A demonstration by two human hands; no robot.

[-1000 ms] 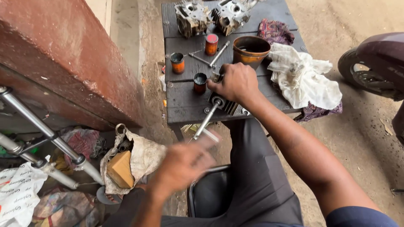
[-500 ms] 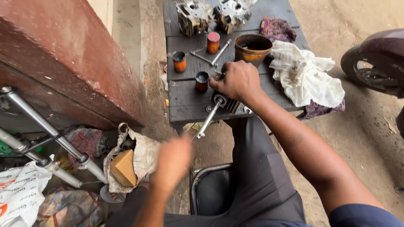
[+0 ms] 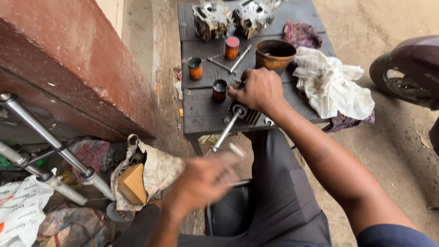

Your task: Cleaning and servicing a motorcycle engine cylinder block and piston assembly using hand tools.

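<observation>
Resting among three small cans, right hand grips one ratchet.

At the far edge of my dark wooden worktop stand two grey metal engine castings, side by side. Nearer me, three small orange-brown cylinders: one with a red top, one to its left, one with a dark opening. A cross-shaped metal wrench lies between them. A rusty brown bowl sits beside a soiled white rag (a darker patterned cloth lies behind it). To my left, a reddish wall, two chrome fork tubes, and a tan block in crumpled wrapping. A scooter wheel is at right.
</observation>
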